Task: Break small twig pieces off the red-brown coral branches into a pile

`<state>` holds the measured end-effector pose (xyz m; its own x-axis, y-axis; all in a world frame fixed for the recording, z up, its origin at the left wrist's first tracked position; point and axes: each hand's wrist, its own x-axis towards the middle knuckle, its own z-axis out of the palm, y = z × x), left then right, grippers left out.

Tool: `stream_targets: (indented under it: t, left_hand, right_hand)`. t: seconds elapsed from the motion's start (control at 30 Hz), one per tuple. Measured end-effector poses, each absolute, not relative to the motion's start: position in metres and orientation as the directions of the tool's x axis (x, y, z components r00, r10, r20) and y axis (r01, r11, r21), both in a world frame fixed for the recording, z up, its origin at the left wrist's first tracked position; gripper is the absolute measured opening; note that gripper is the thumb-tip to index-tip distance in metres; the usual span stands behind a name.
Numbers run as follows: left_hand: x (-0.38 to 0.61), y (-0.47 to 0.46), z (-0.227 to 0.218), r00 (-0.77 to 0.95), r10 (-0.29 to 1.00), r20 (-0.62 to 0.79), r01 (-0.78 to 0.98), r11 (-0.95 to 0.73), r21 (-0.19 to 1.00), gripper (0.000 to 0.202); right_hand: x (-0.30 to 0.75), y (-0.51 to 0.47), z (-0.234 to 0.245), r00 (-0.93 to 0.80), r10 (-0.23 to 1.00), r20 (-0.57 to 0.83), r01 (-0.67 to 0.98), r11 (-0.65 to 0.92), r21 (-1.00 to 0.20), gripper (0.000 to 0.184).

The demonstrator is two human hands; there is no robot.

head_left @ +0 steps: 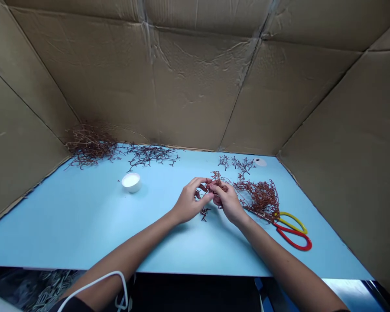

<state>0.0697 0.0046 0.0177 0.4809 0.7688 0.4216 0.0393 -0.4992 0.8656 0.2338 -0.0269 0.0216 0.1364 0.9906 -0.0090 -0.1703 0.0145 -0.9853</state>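
My left hand [191, 201] and my right hand [226, 200] meet over the middle of the light blue table [84, 225]. Both pinch a small reddish-brown branched twig [213, 178] between their fingertips. A tiny twig piece [204, 212] lies on the table just below the hands. Right of my right hand sits a tangled pile of the same red-brown twigs [261, 197]. Scissors with a yellow and a red handle [290, 232] lie beside that pile, their blades hidden under it.
A small white dish [131, 181] stands left of centre. Darker twig heaps [91, 146] and scattered sprigs [151, 155] lie at the back left, with a few sprigs [238, 164] at the back right. Cardboard walls [195, 86] close in the table on three sides.
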Motion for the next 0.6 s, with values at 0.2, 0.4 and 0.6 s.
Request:
stream_targets:
  t: [0.2,0.4,0.6]
  left_hand:
    - [0.074,0.006,0.016,0.402,0.84,0.364,0.075,-0.427,0.901,0.021]
    - [0.071,0.004,0.019,0.601,0.743,0.295,0.125,-0.451,0.884,0.037]
    - [0.079,-0.006,0.022,0.66,0.713,0.235,0.076,-0.374,0.924,0.038]
  right_hand:
    - [0.247,-0.034,0.027,-0.104,0.995,0.001,0.063,0.008,-0.998,0.055]
    - [0.27,-0.035,0.032,-0.372,0.924,-0.086,0.036,-0.078,-0.996,0.052]
    - [0.283,-0.043,0.039,-0.47,0.877,-0.105,0.022,-0.107,-0.994,0.045]
